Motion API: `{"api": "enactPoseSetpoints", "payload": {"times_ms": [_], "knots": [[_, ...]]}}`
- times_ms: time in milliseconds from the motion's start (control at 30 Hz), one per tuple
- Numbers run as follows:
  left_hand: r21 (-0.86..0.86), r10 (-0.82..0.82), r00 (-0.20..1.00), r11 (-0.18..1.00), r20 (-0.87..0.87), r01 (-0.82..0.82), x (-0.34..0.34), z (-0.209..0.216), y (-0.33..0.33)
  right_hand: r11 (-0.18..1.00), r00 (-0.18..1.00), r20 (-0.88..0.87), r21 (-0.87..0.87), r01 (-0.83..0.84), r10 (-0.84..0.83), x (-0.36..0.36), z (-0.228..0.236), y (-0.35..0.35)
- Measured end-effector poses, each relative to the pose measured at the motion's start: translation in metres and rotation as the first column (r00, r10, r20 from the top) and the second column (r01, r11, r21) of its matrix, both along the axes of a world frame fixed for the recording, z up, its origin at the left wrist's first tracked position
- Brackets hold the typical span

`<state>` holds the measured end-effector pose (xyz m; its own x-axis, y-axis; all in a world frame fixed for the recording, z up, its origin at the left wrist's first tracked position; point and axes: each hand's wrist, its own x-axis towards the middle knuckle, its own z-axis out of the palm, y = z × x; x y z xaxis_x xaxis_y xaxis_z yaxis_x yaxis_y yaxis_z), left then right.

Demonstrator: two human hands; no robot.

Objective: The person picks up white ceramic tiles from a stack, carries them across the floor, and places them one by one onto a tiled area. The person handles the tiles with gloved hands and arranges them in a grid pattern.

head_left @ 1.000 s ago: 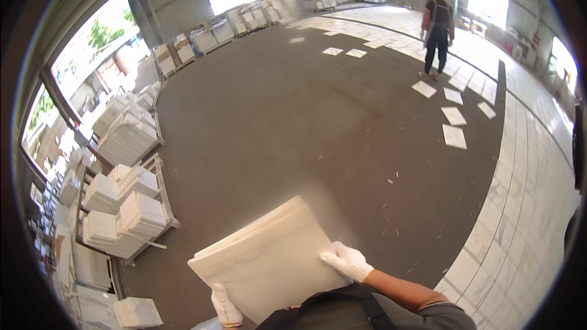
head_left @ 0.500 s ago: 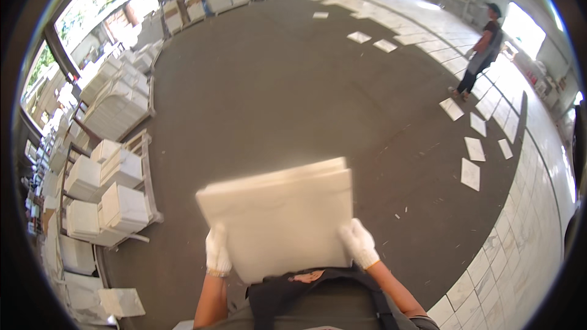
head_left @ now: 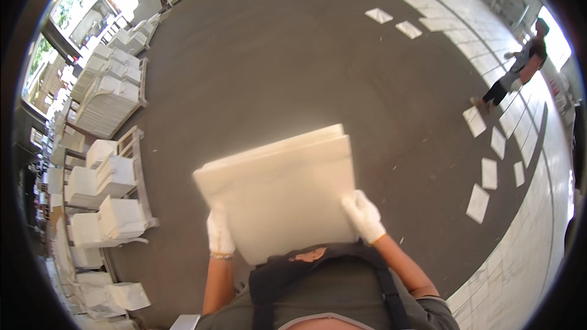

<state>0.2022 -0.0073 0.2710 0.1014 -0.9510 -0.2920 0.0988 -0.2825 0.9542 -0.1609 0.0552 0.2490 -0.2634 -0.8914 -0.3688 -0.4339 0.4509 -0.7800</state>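
Since both hands are full, grip is what matters. Head view, the only one: left hand has the left edge of a stack of pale tiles, right hand has the right edge. Both gloved; fingers partly hidden, so can't tell how far they wrap under. Stack sits in front of the chest, lower edge near the dark apron; contact unclear. At least two tiles show, far edges slightly out of line, slanting up to the right.

My take: square those edges, level the hands, squeeze evenly from both sides, elbows in. Lopsided pressure could let one tile slide on another and chip a corner. Stack probably hides the feet, so any step should be short. Loose tiles lie on the dark floor off right, near another person; give both room. Loaded pallets line the left; mind their corners.
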Motion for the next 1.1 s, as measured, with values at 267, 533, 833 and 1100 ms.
{"api": "enactPoseSetpoints", "payload": {"times_ms": [267, 533, 833, 1100], "knots": [[-0.253, 0.059, 0.995, 0.964, -0.086, -0.079, -0.103, 0.01, -0.208, 0.995, 0.995, 0.014, 0.017, -0.102, 0.102, -0.083, -0.007, -0.246], [-0.032, -0.058, 0.99, 0.998, -0.128, 0.055, -0.202, -0.005, -0.515, 0.968, 0.957, 0.168, -0.054, 0.247, -0.235, -0.178, -0.026, -0.443], [-0.03, -0.149, 0.989, 0.988, 0.02, 0.15, -0.347, -0.032, -0.754, 0.971, 0.969, 0.176, -0.135, 0.199, -0.174, -0.327, -0.04, -0.698], [0.07, 0.028, 1.0, 0.997, 0.012, -0.029, -0.42, -0.039, -0.933, 1.0, 0.993, 0.116, -0.027, 0.015, -0.012, -0.427, -0.024, -0.947]]}}
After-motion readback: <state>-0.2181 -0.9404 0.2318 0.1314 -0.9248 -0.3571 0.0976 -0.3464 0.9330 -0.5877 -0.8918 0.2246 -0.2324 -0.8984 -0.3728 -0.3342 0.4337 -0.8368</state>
